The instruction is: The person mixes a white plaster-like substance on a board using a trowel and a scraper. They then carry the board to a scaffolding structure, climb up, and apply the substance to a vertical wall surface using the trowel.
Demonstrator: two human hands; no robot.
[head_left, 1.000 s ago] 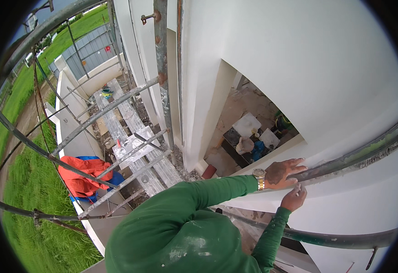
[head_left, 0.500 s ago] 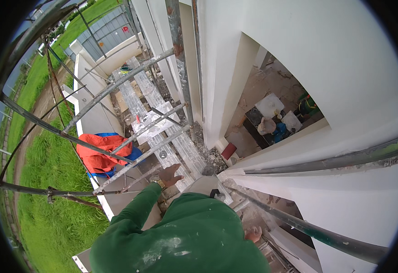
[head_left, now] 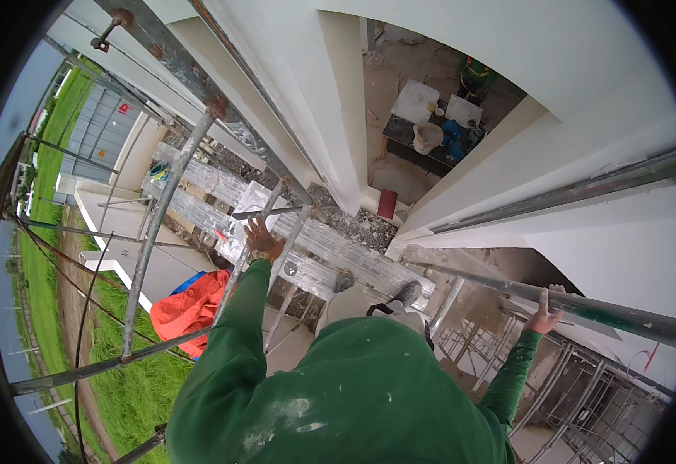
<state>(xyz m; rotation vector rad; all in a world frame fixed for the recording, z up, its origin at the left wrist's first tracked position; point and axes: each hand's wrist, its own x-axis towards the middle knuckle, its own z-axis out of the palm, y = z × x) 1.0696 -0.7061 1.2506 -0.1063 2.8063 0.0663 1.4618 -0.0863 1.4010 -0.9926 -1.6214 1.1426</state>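
Observation:
My left hand (head_left: 263, 240) is raised at the slanting grey scaffold tubes (head_left: 287, 243), fingers stretched and apart. It overlaps one tube; whether it bears on that tube, I cannot tell. To the right, my right hand (head_left: 544, 312) is wrapped round a long scaffold pole (head_left: 609, 315) that runs along the white wall, fingertips showing past its far side. Both arms are in green sleeves. Beneath me, my shoes (head_left: 407, 292) stand on the metal scaffold planks (head_left: 326, 246).
An orange sheet (head_left: 191, 311) drapes over the low wall at left, beside grass. A white board (head_left: 254, 203) lies across the planks. Through the wall opening, another person (head_left: 473, 77) is near a table with a bucket. Rubble (head_left: 361, 230) borders the planks; scaffold frames (head_left: 469, 348) stand lower right.
My left hand has moved up and slightly left to the scaffold tubes. My right hand has swung out from my side and taken hold of the pole. The view has turned.

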